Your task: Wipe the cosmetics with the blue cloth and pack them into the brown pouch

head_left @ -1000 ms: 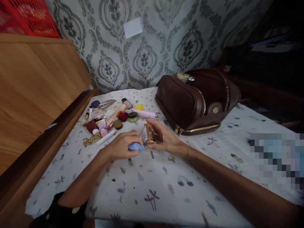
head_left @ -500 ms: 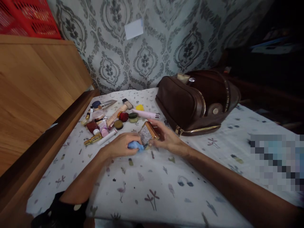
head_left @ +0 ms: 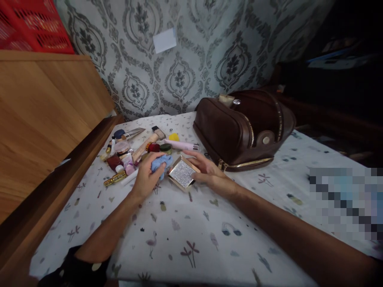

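Note:
Crumpled in my left hand (head_left: 146,175) is a light blue cloth (head_left: 161,164), its fingers closed on it. My right hand (head_left: 209,173) grips a square gold-edged case (head_left: 182,174) with a glittering silver face, thumb on the front and fingers behind. The case is tilted, its glittery face toward me, just right of the cloth. Beyond my left hand lie a pink tube (head_left: 182,144) with a silver cap, a dark green-lidded jar (head_left: 165,149) and a red jar (head_left: 153,147). A white stick (head_left: 129,178) is partly hidden by that hand.
A brown leather bag (head_left: 227,131) with gold zippers stands at the back right. Several cosmetics, including a gold tube (head_left: 115,178), and brushes lie at the left. A wooden panel (head_left: 54,99) borders the left side, beneath a red basket (head_left: 38,28). The tablecloth (head_left: 176,227) is patterned.
My left hand has drawn away leftward from the case with the cloth, now showing more of it. The case has turned so its glittery face points toward me.

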Action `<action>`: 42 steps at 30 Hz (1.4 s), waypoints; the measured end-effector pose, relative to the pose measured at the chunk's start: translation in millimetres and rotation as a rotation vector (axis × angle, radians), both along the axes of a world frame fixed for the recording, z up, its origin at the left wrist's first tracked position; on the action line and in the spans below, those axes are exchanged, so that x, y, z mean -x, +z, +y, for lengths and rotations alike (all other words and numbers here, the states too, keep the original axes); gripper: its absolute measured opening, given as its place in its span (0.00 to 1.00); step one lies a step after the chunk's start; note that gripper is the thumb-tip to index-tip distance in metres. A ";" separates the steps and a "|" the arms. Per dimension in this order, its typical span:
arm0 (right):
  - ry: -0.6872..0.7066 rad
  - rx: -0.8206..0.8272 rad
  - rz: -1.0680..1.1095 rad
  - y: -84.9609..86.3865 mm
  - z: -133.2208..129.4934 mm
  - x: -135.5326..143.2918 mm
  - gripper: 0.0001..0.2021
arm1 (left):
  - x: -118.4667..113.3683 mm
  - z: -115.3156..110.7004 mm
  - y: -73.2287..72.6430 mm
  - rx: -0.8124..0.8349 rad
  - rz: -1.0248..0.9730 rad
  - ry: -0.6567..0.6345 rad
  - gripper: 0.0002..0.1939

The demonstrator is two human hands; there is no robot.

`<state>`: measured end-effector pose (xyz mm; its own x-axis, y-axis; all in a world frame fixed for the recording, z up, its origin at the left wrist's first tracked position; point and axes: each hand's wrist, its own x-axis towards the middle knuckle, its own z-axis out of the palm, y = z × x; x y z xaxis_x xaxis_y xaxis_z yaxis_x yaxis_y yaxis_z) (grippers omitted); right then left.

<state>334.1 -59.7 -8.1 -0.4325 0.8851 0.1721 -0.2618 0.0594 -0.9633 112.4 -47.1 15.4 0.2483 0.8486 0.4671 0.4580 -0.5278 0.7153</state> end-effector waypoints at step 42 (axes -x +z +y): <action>-0.299 -0.513 -1.028 9.4 -29.5 19.3 0.41 | -8.5 -6.7 -0.9 0.508 -0.041 -0.298 0.16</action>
<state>314.9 -89.2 1.4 -0.3630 0.9031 0.2293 0.7103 0.4275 -0.5593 120.8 -53.7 14.5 0.5009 0.8648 0.0342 0.3092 -0.2158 0.9262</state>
